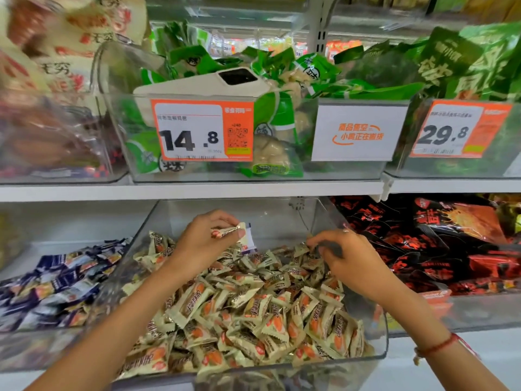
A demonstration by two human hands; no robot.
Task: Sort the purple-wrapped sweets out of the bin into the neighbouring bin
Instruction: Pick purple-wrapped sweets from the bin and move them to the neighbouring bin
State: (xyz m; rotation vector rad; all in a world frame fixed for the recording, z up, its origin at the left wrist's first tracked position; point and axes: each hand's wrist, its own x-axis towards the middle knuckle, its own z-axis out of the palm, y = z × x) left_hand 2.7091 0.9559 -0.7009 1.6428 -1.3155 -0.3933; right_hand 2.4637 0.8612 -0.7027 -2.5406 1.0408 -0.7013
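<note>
A clear middle bin is heaped with cream-wrapped sweets. The neighbouring bin to its left holds purple-wrapped sweets. My left hand is raised over the back of the middle bin. Its fingers pinch a purple-edged sweet together with a cream one. My right hand reaches into the bin's back right corner, fingertips closed on a dark, blurred wrapper among the cream sweets. What that wrapper is stays unclear.
A bin of black-and-red packets stands to the right. The shelf edge runs just above the hands, carrying bins of green packets with price tags. A white phone lies on the green packets.
</note>
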